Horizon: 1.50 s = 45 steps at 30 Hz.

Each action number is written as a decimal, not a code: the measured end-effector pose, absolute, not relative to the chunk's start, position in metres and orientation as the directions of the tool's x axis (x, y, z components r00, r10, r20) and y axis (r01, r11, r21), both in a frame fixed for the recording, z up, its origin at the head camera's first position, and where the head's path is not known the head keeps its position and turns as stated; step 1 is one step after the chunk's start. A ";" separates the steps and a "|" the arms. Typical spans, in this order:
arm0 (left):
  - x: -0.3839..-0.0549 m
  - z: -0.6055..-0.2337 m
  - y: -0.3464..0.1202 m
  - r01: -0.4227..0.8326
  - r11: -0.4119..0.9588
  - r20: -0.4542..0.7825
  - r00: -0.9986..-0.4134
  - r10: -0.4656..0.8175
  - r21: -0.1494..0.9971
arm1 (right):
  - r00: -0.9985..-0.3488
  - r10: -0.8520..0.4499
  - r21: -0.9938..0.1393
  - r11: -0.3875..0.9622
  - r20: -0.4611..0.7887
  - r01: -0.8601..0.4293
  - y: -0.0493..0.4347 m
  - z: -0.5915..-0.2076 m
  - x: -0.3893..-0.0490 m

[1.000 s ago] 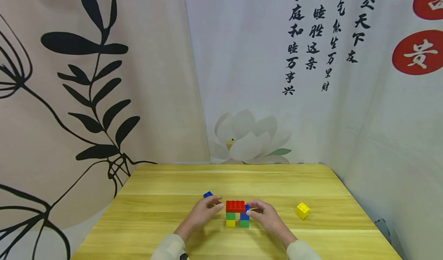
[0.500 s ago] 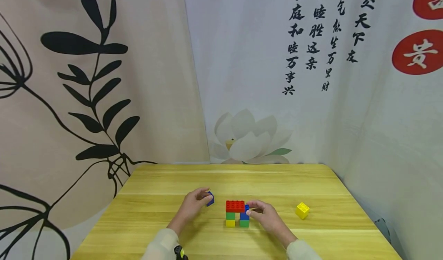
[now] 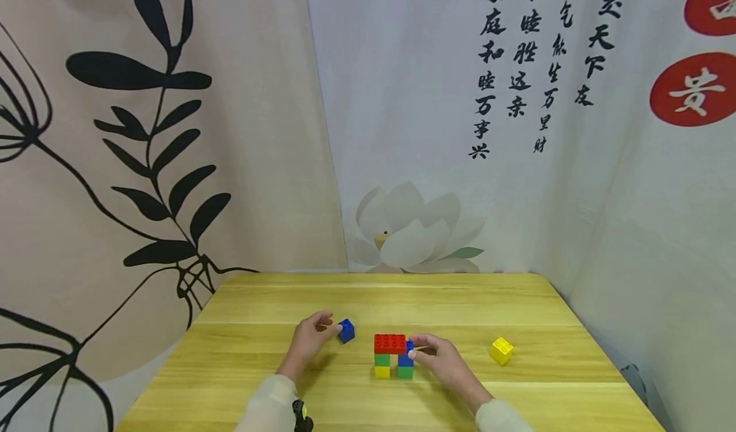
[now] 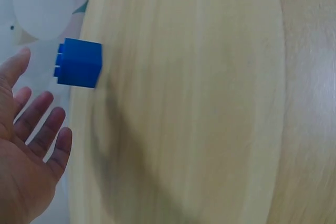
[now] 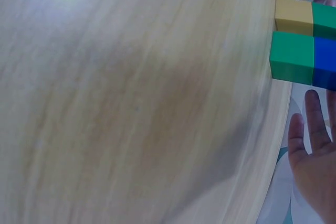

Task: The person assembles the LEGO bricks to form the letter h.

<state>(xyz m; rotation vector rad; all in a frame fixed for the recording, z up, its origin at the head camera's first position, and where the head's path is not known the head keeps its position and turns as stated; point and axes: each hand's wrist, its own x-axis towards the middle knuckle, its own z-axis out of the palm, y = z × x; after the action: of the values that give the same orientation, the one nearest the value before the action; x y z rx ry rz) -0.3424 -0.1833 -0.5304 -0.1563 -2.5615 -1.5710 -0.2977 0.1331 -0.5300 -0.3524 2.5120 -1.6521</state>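
Note:
Near mid-table in the head view stands a small arch of toy bricks. A red brick [image 3: 390, 344] spans two columns: a green brick [image 3: 382, 360] over a yellow brick [image 3: 382, 372], and a blue brick [image 3: 405, 360] over another green brick [image 3: 405, 372]. My right hand [image 3: 439, 358] pinches the blue brick at the arch's right side, thumb in front and index finger behind. A loose blue block [image 3: 346, 331] stands left of the arch. Beside it my left hand [image 3: 312, 340] has its thumb tip at the block's edge; in the left wrist view its spread fingers [image 4: 39, 116] hold nothing.
A yellow block [image 3: 502, 351] sits on the wooden table [image 3: 552, 393] to the right of the right hand. Behind the table hangs a printed cloth [image 3: 402, 131], and its folds also run down the right side.
My left hand has moved left from beside the arch to the loose blue block, passed over it and drawn back, leaving the block turned and slightly nearer. The right hand has stayed in place.

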 end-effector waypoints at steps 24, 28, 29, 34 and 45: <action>-0.345 -0.548 -0.168 0.080 0.537 0.136 -0.989 -0.064 0.840 | -0.961 -0.271 -0.924 0.354 0.045 -0.143 0.134 -0.531 -0.296; -0.345 -0.547 -0.167 0.090 0.549 0.142 -0.988 -0.053 0.831 | -0.961 -0.273 -0.927 0.344 0.051 -0.147 0.134 -0.530 -0.295; -0.345 -0.547 -0.167 0.095 0.554 0.145 -0.988 -0.047 0.827 | -0.961 -0.272 -0.928 0.344 0.050 -0.146 0.134 -0.530 -0.295; -0.346 -0.547 -0.167 0.103 0.545 0.144 -0.989 -0.033 0.832 | -0.963 -0.265 -0.926 0.348 0.050 -0.144 0.134 -0.528 -0.294; -0.354 -0.543 -0.173 0.106 0.530 0.142 -0.989 -0.029 0.842 | -0.963 -0.264 -0.923 0.356 0.047 -0.143 0.136 -0.532 -0.298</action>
<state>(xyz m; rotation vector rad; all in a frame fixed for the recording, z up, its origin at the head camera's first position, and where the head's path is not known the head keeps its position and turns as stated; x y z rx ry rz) -0.3538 -0.1734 -0.5428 -0.0662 -2.6241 -1.4581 -0.2981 0.1361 -0.5321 -0.3761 2.4955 -1.6812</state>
